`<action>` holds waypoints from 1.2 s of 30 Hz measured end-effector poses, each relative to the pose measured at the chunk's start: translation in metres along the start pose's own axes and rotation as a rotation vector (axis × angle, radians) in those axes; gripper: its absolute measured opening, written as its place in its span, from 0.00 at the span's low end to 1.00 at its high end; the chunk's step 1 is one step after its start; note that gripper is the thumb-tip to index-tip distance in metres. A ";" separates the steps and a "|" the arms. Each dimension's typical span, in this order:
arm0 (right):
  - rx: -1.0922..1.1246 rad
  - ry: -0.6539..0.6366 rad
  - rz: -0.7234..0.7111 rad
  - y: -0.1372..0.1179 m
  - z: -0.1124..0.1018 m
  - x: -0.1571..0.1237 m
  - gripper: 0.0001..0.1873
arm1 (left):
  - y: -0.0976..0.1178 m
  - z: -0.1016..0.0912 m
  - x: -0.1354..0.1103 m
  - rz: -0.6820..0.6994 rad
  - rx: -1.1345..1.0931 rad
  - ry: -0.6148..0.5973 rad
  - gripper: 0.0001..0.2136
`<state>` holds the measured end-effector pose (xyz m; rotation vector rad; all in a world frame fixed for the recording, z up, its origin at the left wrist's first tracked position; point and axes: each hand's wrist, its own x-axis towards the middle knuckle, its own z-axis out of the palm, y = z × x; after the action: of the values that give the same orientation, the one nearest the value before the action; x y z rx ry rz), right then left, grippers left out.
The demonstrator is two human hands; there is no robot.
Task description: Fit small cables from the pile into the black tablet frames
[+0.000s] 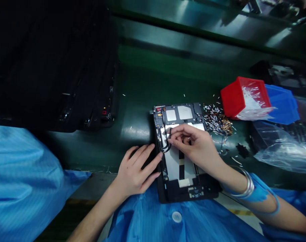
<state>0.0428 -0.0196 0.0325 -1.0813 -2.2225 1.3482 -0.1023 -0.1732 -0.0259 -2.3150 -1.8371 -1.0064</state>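
1. A green conveyor belt [143, 77] is running across the view, though its motion cannot be seen.
2. A stack of black tablet housings [67, 84] is lying on the belt at left.
3. A heap of tiny white and copper-coloured parts [216, 119] is spreading over the belt.
4. A red plastic bin [243, 97] is sitting just beside the heap, with clear film spilling over its rim.
5. A blue plastic bin [281, 104] is touching the red bin.
6. A clear plastic bag [284, 151] is lying below the blue bin.

One camera on the person's head

It looks forward and down from above, quite near the fingers [179, 132], and the open tablet [184, 114] lies just under them.
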 end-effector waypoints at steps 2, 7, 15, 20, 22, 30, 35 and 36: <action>-0.013 -0.006 0.003 -0.002 -0.002 0.000 0.04 | 0.000 0.000 0.000 -0.005 0.022 -0.006 0.18; -0.116 -0.050 -0.046 -0.006 -0.011 0.006 0.05 | 0.001 0.000 0.001 -0.008 -0.015 -0.008 0.18; -0.198 -0.160 -0.005 -0.007 -0.023 0.028 0.06 | 0.004 -0.003 0.009 -0.021 -0.026 -0.001 0.14; -0.149 -0.198 0.022 -0.008 -0.025 0.034 0.07 | 0.003 -0.004 0.015 0.035 -0.018 0.001 0.18; -0.196 -0.155 0.017 -0.007 -0.026 0.035 0.07 | 0.003 -0.004 0.016 0.063 -0.007 -0.021 0.19; -0.301 -0.222 0.038 -0.012 -0.022 0.043 0.04 | -0.001 -0.004 0.018 0.110 0.034 -0.073 0.20; -0.153 -0.255 0.034 -0.008 -0.019 0.044 0.05 | -0.007 -0.006 0.023 0.211 0.031 -0.150 0.20; -0.132 -0.259 0.046 -0.007 -0.019 0.044 0.06 | -0.008 -0.006 0.024 0.232 0.029 -0.166 0.20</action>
<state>0.0220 0.0227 0.0437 -1.0599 -2.5179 1.4497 -0.1099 -0.1522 -0.0119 -2.5873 -1.5689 -0.7752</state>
